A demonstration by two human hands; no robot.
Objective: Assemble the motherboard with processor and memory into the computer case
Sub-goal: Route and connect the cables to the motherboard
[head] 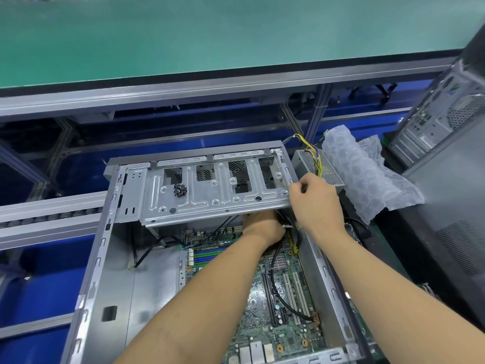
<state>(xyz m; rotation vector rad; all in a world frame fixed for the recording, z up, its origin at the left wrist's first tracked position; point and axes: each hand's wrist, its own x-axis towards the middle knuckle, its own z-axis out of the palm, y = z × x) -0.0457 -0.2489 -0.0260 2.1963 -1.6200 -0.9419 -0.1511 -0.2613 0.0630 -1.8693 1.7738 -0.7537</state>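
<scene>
Open computer case (110,258) lying flat, motherboard (275,298) seated on its floor below both wrists. Right hand (316,203) at the right corner of the raised drive cage (210,190), fingers curled and pinching that corner — knuckles toward the camera. Left hand (262,225) just beneath and left of it, reaching under the cage's near edge, fingers hidden in there; grasp impossible to tell. Black cable (279,282) running from beside the left hand down across the motherboard, between the expansion slots. Green memory slots (207,256) left of the left forearm. Small heap of black rings (180,191) on the cage plate, well left of the right hand's pinch. Power supply (319,166) with yellow and black wires (311,151) just behind the right hand — bubble wrap (367,179) right of that. Second computer case (441,114) standing upright far right. Green conveyor belt (210,35) beyond everything.
</scene>
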